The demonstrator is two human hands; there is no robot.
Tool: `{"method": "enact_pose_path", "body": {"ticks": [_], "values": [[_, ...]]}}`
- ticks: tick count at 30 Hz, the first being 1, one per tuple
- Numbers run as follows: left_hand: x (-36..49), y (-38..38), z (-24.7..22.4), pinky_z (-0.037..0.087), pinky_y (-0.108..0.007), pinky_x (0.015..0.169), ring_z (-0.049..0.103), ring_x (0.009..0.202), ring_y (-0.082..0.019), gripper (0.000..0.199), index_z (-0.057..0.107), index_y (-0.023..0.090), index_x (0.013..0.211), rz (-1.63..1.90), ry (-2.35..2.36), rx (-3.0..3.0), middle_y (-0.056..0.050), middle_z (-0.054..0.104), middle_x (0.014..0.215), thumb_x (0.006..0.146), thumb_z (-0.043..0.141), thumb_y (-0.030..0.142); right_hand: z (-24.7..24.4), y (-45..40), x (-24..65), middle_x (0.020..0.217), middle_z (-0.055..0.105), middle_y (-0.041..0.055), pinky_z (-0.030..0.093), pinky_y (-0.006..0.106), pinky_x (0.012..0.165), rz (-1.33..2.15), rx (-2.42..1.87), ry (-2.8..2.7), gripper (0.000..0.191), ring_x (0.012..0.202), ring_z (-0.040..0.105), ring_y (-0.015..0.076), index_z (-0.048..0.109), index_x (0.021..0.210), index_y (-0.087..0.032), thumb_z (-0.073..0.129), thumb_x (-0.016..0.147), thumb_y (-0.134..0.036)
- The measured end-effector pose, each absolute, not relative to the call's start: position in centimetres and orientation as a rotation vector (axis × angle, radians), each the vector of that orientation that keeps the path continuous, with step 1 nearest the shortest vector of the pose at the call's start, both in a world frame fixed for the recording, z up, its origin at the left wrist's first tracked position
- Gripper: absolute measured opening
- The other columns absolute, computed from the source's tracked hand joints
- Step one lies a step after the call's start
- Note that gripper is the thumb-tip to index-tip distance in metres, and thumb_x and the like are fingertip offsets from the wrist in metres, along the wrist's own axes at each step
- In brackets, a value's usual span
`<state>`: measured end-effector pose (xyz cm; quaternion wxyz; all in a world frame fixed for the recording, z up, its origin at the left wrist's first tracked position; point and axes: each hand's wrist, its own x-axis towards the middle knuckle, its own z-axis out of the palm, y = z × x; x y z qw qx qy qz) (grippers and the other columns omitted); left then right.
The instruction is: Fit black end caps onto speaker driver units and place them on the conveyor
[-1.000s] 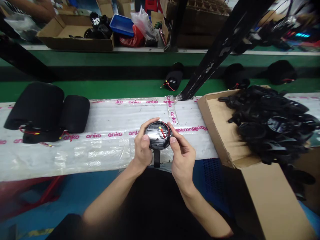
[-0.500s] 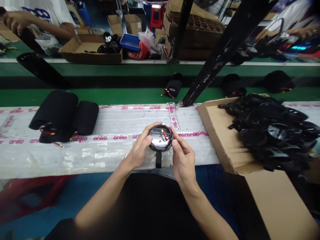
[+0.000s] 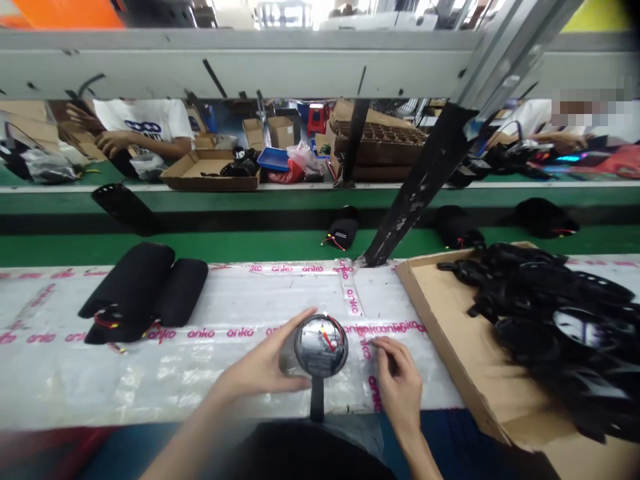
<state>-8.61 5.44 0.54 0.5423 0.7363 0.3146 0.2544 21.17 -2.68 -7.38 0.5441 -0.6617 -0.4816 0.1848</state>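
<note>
A round black part [image 3: 321, 357] with a shiny face, red and black wires and a small yellow connector faces up near the table's front edge. A short black strap [image 3: 317, 400] hangs from its near side. My left hand [image 3: 270, 360] curves around its left side, fingers at the far rim and thumb at the near side. My right hand [image 3: 400, 377] is apart from the part, to its right, low over the taped covering. Its thumb and forefinger are pinched together; whatever is between them is too small to make out.
Black fabric-covered cylinders [image 3: 133, 283] with wires lie at left. A cardboard box [image 3: 445, 333] heaped with black parts [image 3: 555, 300] stands at right. A slanted black post [image 3: 420, 190] rises behind the table. More cylinders lie on the green surface [image 3: 250, 247]. People sit across.
The view has tilted up, so the scene sits lower. My right hand has let go of the round part and moved right. My left hand has stayed around it.
</note>
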Motion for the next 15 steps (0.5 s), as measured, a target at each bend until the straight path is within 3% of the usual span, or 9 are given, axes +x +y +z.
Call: {"method": "enact_pose_path", "body": {"ticks": [4, 8, 10, 11, 15], "values": [[-6.3, 6.4, 0.1, 0.059, -0.057, 0.116, 0.07, 0.135, -0.04, 0.106, 0.05, 0.029, 0.158, 0.765, 0.731, 1.792, -0.015, 0.067, 0.15, 0.064, 0.098, 0.031, -8.8, -3.0, 20.8, 0.104, 0.081, 0.0089, 0.064, 0.045, 0.092, 0.361, -1.534, -1.269, 0.017, 0.099, 0.078, 0.0278, 0.083, 0.097, -0.025, 0.067, 0.099, -0.032], [-7.0, 13.4, 2.2, 0.065, -0.054, 0.103, 0.078, 0.111, -0.037, 0.086, 0.067, 0.022, 0.137, 0.86, 0.941, 1.884, -0.011, 0.081, 0.122, 0.059, 0.1, 0.035, -8.9, -2.8, 21.2, 0.098, 0.082, 0.0081, 0.066, 0.044, 0.087, 0.297, -1.519, -1.289, 0.018, 0.092, 0.079, 0.0277, 0.083, 0.093, -0.026, 0.066, 0.099, -0.031], [-7.8, 19.0, 3.4, 0.059, -0.056, 0.111, 0.075, 0.12, -0.038, 0.085, 0.065, 0.018, 0.137, 1.0, 1.118, 1.866, -0.014, 0.079, 0.128, 0.062, 0.099, 0.037, -8.9, -2.6, 21.4, 0.095, 0.082, 0.0083, 0.067, 0.043, 0.084, 0.277, -1.507, -1.3, 0.019, 0.089, 0.08, 0.0279, 0.083, 0.09, -0.025, 0.066, 0.098, -0.03], [-8.2, 21.9, 4.0, 0.058, -0.051, 0.113, 0.074, 0.122, -0.035, 0.084, 0.066, 0.019, 0.135, 1.07, 1.299, 1.818, -0.012, 0.079, 0.129, 0.06, 0.101, 0.037, -8.9, -2.5, 21.4, 0.094, 0.082, 0.0083, 0.067, 0.043, 0.083, 0.269, -1.497, -1.305, 0.019, 0.087, 0.08, 0.0278, 0.083, 0.088, -0.025, 0.067, 0.098, -0.03], [-8.7, 32.1, 5.1, 0.055, -0.048, 0.115, 0.07, 0.131, -0.033, 0.081, 0.058, 0.011, 0.14, 1.19, 1.638, 1.681, -0.02, 0.072, 0.14, 0.073, 0.097, 0.033, -8.8, -2.2, 21.3, 0.089, 0.082, 0.0076, 0.068, 0.041, 0.076, 0.247, -1.458, -1.311, 0.02, 0.082, 0.081, 0.0277, 0.083, 0.085, -0.026, 0.067, 0.097, -0.03]]}}
